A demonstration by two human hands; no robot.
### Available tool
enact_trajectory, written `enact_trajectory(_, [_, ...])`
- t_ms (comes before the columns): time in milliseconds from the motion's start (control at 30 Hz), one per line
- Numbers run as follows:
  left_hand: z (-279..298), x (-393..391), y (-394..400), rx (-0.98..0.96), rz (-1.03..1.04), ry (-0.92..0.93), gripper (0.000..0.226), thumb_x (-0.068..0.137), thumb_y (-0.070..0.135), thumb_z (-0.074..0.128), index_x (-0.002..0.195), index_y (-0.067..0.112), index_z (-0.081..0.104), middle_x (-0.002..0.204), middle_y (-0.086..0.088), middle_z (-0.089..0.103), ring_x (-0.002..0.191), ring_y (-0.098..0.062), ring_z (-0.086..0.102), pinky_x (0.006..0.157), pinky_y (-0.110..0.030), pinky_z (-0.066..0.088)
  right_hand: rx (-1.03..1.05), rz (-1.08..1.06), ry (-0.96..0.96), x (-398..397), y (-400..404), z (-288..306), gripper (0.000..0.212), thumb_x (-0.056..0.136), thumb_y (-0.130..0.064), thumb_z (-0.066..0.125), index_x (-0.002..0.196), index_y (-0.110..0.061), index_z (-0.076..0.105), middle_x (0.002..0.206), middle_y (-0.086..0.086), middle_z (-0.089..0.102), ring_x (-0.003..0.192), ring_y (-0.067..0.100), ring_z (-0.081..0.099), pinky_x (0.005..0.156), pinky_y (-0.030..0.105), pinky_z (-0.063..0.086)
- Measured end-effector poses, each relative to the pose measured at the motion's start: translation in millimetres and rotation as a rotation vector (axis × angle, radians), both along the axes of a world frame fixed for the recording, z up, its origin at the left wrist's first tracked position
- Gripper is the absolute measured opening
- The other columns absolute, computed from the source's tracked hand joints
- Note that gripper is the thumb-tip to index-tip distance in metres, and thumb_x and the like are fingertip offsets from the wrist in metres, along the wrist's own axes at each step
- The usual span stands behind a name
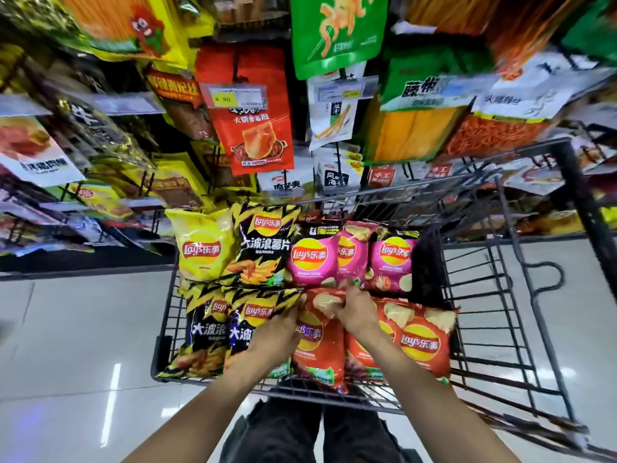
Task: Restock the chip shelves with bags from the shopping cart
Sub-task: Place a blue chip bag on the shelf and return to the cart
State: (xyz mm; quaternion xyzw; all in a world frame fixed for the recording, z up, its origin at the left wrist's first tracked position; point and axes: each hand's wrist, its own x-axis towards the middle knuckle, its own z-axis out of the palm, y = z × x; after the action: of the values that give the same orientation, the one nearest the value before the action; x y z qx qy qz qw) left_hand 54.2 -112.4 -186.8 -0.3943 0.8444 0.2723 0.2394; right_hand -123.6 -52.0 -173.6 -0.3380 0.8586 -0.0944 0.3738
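Bare forearms, no sleeves; dark trousers [320, 429] below the cart.

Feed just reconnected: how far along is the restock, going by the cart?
Nothing shows as shelved yet. The cart looks full: yellow, black, pink and red chip bags. In hand: the left hand and right hand both grip the top of one red bag, not lifted out. Every bag is left to shelve.

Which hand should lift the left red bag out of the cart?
Right hand: its fingers already pinch the top edge of the red bag. The left hand lies mostly on a black bag.
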Motion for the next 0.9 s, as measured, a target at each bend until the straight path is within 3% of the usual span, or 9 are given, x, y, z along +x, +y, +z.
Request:
enact_trajectory(100, [0,-9,-3,0.041,0.041,0.000,0.067,0.100,0.038,0.048,0.155,0.016,0.016,0.131,-0.013,0.057,0.118,-0.032,0.056,0.096,-0.043,0.047,-0.035,-0.063,0.013,-10,13,7,0.045,0.085,-0.020,0.073,0.124,-0.016,0.052,0.107,0.011,0.069,0.103,0.032,0.066,0.079,0.035,0.051])
enact_trajectory(200, [-7,-13,-7,0.161,0.102,-0.008,0.056,0.095,0.044,0.057,0.140,0.016,0.038,0.123,-0.006,0.061,0.113,-0.027,0.060,0.096,-0.040,0.051,-0.169,-0.156,0.019,-24,32,17,0.042,0.085,-0.015,0.073,0.122,-0.016,0.054,0.103,0.009,0.072,0.098,0.031,0.068,0.075,0.033,0.050])
enact_trajectory(267, [-6,-19,-7,0.209,0.062,-0.016,0.059,0.090,0.048,0.063,0.135,0.016,0.042,0.129,-0.005,0.059,0.120,-0.026,0.057,0.099,-0.039,0.048,-0.245,-0.227,0.024,-36,45,26,0.040,0.085,-0.011,0.074,0.120,-0.014,0.057,0.104,0.008,0.072,0.098,0.026,0.067,0.075,0.028,0.047])
enact_trajectory(433, [-3,-48,-3,0.383,-0.024,0.129,0.093,0.082,0.049,0.073,0.153,0.022,0.020,0.155,-0.002,0.037,0.141,-0.025,0.036,0.115,-0.037,0.030,-0.341,-0.316,0.034,-65,74,44,0.034,0.082,-0.005,0.076,0.112,-0.013,0.065,0.094,-0.006,0.065,0.094,0.014,0.064,0.087,0.025,0.050])
enact_trajectory(533, [-7,-60,0,0.541,-0.028,0.217,0.133,0.053,0.080,0.074,0.154,0.022,0.010,0.156,-0.003,0.031,0.142,-0.021,0.033,0.116,-0.034,0.029,-0.336,-0.343,0.065,-74,91,50,0.031,0.083,-0.005,0.074,0.112,-0.015,0.066,0.087,-0.007,0.064,0.079,0.011,0.062,0.069,0.006,0.045])
enact_trajectory(600, [-9,-66,7,0.621,-0.012,0.252,0.147,0.040,0.085,0.073,0.154,0.019,0.008,0.155,-0.003,0.031,0.141,-0.018,0.033,0.115,-0.031,0.029,-0.357,-0.376,0.075,-77,103,50,0.031,0.083,-0.007,0.074,0.111,-0.019,0.066,0.088,-0.007,0.068,0.078,0.010,0.063,0.076,0.015,0.051])
enact_trajectory(667, [-8,-71,14,0.665,0.014,0.270,0.139,0.048,0.072,0.082,0.155,0.018,0.009,0.155,-0.002,0.033,0.139,-0.016,0.036,0.115,-0.032,0.030,-0.395,-0.401,0.082,-80,114,53,0.030,0.083,-0.006,0.073,0.109,-0.018,0.067,0.092,-0.007,0.069,0.084,0.007,0.062,0.083,0.020,0.051])
enact_trajectory(767, [1,-78,23,0.667,0.091,0.341,0.122,0.063,0.060,0.084,0.154,0.023,0.012,0.152,0.000,0.040,0.134,-0.015,0.042,0.114,-0.038,0.035,-0.484,-0.439,0.058,-91,129,66,0.026,0.083,-0.006,0.074,0.107,-0.013,0.065,0.092,-0.007,0.065,0.085,0.008,0.060,0.073,0.004,0.043])
enact_trajectory(900, [26,-99,29,0.617,0.129,0.452,0.088,0.084,0.027,0.076,0.151,0.023,0.018,0.140,-0.001,0.049,0.125,-0.013,0.048,0.103,-0.023,0.040,-0.646,-0.530,-0.051,-112,140,86,0.040,0.081,-0.028,0.079,0.113,-0.024,0.055,0.106,-0.002,0.067,0.099,0.012,0.064,0.086,0.027,0.052])
